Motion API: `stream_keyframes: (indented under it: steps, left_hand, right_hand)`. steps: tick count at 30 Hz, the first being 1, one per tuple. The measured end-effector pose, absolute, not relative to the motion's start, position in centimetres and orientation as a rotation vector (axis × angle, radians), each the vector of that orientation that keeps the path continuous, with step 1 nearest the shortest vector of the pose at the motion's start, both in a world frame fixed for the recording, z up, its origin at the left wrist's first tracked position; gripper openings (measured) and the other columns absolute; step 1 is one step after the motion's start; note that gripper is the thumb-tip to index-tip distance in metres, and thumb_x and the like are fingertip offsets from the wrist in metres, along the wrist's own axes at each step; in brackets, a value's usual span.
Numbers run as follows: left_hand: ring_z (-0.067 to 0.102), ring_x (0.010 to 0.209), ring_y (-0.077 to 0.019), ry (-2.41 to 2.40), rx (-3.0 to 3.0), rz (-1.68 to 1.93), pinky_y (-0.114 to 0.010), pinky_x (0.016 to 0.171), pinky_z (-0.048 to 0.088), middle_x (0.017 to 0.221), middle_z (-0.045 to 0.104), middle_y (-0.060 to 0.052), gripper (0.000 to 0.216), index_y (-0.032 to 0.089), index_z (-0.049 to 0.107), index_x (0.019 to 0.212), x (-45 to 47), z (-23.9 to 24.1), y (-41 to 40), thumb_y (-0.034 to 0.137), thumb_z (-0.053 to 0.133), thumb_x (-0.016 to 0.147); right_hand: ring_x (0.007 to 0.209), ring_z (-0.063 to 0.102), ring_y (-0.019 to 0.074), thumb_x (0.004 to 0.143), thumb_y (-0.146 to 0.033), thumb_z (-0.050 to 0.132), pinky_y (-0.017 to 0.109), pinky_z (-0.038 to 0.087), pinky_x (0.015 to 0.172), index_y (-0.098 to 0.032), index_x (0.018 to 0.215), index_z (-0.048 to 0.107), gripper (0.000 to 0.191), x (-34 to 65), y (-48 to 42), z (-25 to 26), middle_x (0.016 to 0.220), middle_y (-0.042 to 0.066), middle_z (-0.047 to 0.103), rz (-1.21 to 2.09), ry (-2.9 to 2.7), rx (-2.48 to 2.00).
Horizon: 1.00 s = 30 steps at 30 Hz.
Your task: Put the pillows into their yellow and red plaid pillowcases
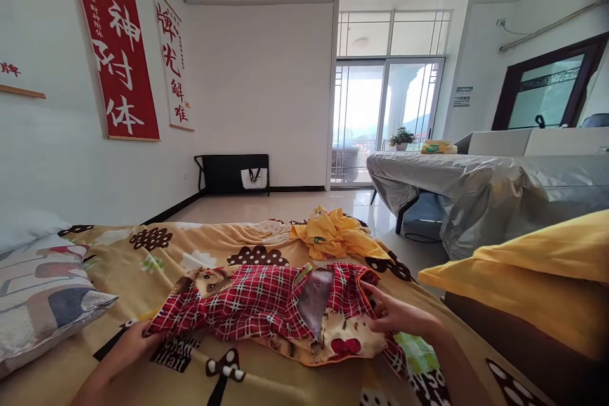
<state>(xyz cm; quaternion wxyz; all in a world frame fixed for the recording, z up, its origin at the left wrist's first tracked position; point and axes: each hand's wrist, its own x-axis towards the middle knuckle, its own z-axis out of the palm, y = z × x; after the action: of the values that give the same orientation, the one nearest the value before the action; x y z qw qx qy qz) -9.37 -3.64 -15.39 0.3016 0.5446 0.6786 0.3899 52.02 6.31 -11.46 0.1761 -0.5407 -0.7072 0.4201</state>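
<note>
Head view. The red plaid garment (257,304) lies spread and rumpled across the middle of the patterned blanket (157,254); its printed lining with an orange trim is turned out at the near edge.

The left hand (136,342) comes in from the lower left with the forearm low over the blanket. It rests palm down at the garment's left corner, fingers curled in on the cloth, their tips hidden beneath the fabric.

The right hand (394,316) enters from the lower right with the forearm angled inward. Its fingers (375,295) are drawn close together and pinch the garment's right edge by the orange trim.

The two hands are well apart, one at each end of the garment. A crumpled yellow garment (333,236) lies farther up the blanket, apart from the plaid one. A pillow (42,292) sits at the left, a yellow cushion (547,266) at the right and a covered table (476,184) beyond
</note>
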Motion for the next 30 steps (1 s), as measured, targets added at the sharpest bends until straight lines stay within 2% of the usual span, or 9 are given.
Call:
stream_keyframes:
  steps: [2, 4, 6, 8, 14, 18, 23, 27, 30]
  left_hand:
    - [0.063, 0.065, -0.0301, 1.847, 1.389, 1.138, -0.038, 0.061, 0.054, 0.051, 0.062, -0.003, 0.052, 0.021, 0.061, 0.052, -9.0, -15.0, -3.5, 0.070, 0.073, 0.039]
    - [0.060, 0.057, -0.0260, 1.826, 1.295, 1.246, -0.035, 0.055, 0.053, 0.050, 0.061, -0.001, 0.053, 0.020, 0.062, 0.055, -9.0, -14.6, -3.6, 0.069, 0.075, 0.038]
    - [0.061, 0.056, -0.0242, 1.757, 1.150, 1.366, -0.034, 0.054, 0.053, 0.056, 0.066, -0.002, 0.053, 0.019, 0.065, 0.063, -9.1, -14.2, -3.8, 0.064, 0.079, 0.039]
    - [0.062, 0.057, -0.0242, 1.671, 0.976, 1.502, -0.034, 0.052, 0.054, 0.063, 0.069, -0.003, 0.050, 0.019, 0.066, 0.070, -9.2, -13.8, -4.2, 0.057, 0.082, 0.042]
    - [0.064, 0.058, -0.0242, 1.713, 0.843, 1.531, -0.033, 0.052, 0.053, 0.060, 0.067, -0.002, 0.036, 0.021, 0.062, 0.068, -11.0, -14.7, -4.3, 0.045, 0.078, 0.047]
    - [0.069, 0.081, -0.0362, 2.083, 1.220, 1.002, -0.038, 0.069, 0.055, 0.065, 0.070, -0.006, 0.038, 0.023, 0.059, 0.056, -12.4, -17.6, -3.3, 0.058, 0.069, 0.046]
    - [0.066, 0.097, -0.0434, 2.456, 1.409, 0.519, -0.048, 0.086, 0.048, 0.089, 0.074, -0.021, 0.053, 0.018, 0.065, 0.080, -11.8, -20.0, -2.2, 0.066, 0.050, 0.061]
    - [0.067, 0.098, -0.0406, 2.518, 1.471, 0.606, -0.047, 0.086, 0.048, 0.096, 0.073, -0.021, 0.061, 0.018, 0.065, 0.093, -10.1, -20.1, -2.5, 0.065, 0.029, 0.080]
    - [0.068, 0.092, -0.0391, 2.538, 1.482, 0.755, -0.045, 0.082, 0.049, 0.090, 0.074, -0.018, 0.055, 0.020, 0.065, 0.091, -8.7, -20.0, -3.5, 0.058, 0.026, 0.084]
  right_hand:
    - [0.074, 0.062, 0.0164, 0.050, -0.016, 0.074, 0.022, 0.048, 0.064, -0.018, 0.151, 0.024, 0.113, 52.0, 6.7, -12.3, 0.083, -0.002, 0.067, 1.055, -2.109, -1.598]
    - [0.088, 0.064, 0.0226, 0.043, -0.006, 0.069, 0.025, 0.050, 0.074, -0.018, 0.143, 0.043, 0.105, 52.3, 7.4, -13.3, 0.100, 0.004, 0.070, 0.913, -2.119, -1.688]
    - [0.100, 0.063, 0.0271, 0.042, -0.004, 0.066, 0.028, 0.050, 0.081, -0.019, 0.126, 0.062, 0.085, 52.8, 8.1, -13.8, 0.113, 0.007, 0.069, 0.776, -2.068, -1.668]
    - [0.101, 0.064, 0.0276, 0.050, -0.010, 0.062, 0.029, 0.050, 0.082, -0.018, 0.113, 0.069, 0.064, 53.4, 9.0, -13.8, 0.109, 0.008, 0.071, 0.661, -1.980, -1.620]
    - [0.093, 0.067, 0.0271, 0.083, -0.027, 0.043, 0.030, 0.047, 0.073, -0.014, 0.102, 0.067, 0.033, 55.2, 11.2, -13.9, 0.098, 0.014, 0.072, 0.146, -1.611, -1.900]
    - [0.094, 0.068, 0.0217, 0.083, -0.014, 0.039, 0.024, 0.046, 0.075, -0.017, 0.093, 0.066, 0.029, 54.8, 11.5, -16.1, 0.098, 0.012, 0.073, 0.188, -1.695, -1.952]
    - [0.088, 0.070, 0.0295, 0.083, -0.010, 0.039, 0.033, 0.049, 0.072, -0.015, 0.094, 0.066, 0.030, 52.2, 10.8, -18.6, 0.090, 0.018, 0.073, 0.220, -1.734, -2.120]
    - [0.094, 0.069, 0.0333, 0.086, -0.011, 0.036, 0.042, 0.049, 0.079, -0.015, 0.104, 0.064, 0.033, 50.3, 9.7, -19.0, 0.094, 0.021, 0.072, 0.163, -1.731, -2.171]
    - [0.098, 0.067, 0.0361, 0.087, -0.017, 0.038, 0.045, 0.048, 0.082, -0.013, 0.103, 0.065, 0.031, 49.7, 8.4, -18.4, 0.097, 0.023, 0.070, 0.185, -1.745, -2.150]
